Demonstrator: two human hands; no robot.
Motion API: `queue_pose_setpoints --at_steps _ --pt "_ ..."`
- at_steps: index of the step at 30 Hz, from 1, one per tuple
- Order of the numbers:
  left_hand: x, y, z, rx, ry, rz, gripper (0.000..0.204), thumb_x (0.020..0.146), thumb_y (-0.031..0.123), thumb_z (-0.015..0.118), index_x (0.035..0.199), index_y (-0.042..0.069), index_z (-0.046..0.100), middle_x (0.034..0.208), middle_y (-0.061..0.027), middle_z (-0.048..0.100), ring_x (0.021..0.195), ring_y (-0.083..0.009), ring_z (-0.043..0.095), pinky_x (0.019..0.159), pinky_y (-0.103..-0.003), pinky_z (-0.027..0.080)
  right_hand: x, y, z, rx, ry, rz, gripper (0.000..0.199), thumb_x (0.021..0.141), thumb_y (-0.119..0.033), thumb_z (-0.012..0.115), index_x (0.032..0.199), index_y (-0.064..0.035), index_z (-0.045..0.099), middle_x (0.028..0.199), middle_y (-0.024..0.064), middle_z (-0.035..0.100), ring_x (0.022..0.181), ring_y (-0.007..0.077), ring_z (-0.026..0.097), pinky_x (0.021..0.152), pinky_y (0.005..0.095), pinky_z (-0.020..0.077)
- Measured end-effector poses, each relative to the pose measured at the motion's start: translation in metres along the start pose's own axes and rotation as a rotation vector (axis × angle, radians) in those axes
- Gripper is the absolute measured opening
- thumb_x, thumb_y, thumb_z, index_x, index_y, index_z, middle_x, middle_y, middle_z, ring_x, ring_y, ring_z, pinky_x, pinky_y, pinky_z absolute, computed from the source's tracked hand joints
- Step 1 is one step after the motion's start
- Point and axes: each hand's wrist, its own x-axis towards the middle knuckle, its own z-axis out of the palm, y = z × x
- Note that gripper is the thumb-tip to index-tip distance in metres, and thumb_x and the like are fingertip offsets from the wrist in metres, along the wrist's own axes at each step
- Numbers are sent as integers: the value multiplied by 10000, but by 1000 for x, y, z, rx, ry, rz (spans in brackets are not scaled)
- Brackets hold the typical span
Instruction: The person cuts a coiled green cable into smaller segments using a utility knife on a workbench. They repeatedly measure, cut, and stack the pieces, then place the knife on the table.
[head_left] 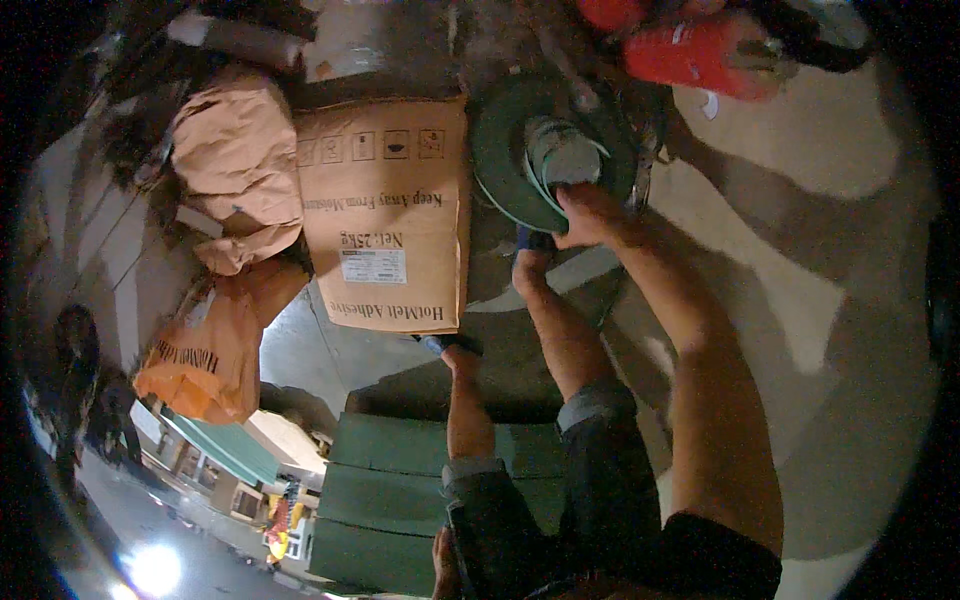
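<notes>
My right hand (588,215) holds the green roll (568,158), its band still on, but I can't tell about my left hand (445,565).

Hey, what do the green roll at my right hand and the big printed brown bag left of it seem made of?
The green roll looks like satin plastic strapping: thin, pale-edged bands curve round it, though dim light leaves this open. The brown bag seems matte kraft paper, judging by its dull tan surface and soft creases; any lining is hidden.
</notes>
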Motion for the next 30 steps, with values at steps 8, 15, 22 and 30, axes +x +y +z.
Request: queue_pose_setpoints --at_steps 8,15,22,30 --pt "44 -4 -24 -58 -75 301 396 1085 330 620 1283 -4 701 1147 -81 715 1098 -212 656 939 -357 520 -149 -77 -52 547 246 37 772 753 -550 876 1240 10 661 1100 170 748 994 366 728 887 507 578" --pt "133 -49 -52 -236 -36 651 401 1072 307 655 1273 -37 700 1183 -130 733 1061 -236 679 944 -387 533 -357 -281 -201 936 22 79 546 906 -430 789 1217 7 687 1002 66 730 890 190 696 865 381 566" --pt "96 23 -82 -479 -236 930 345 1060 269 688 1289 10 695 1072 -65 722 966 -164 656 846 -323 538 -495 -466 -309 1188 205 -82 571 935 -484 670 1233 3 674 993 109 728 894 212 692 855 375 560" --pt "-10 115 -162 -658 -301 1221 409 1053 282 704 1324 -24 686 1196 -116 745 1072 -201 692 936 -333 547 -556 -584 -358 1480 272 -141 518 1013 -426 665 1331 -16 656 1073 99 723 956 234 713 903 400 591"
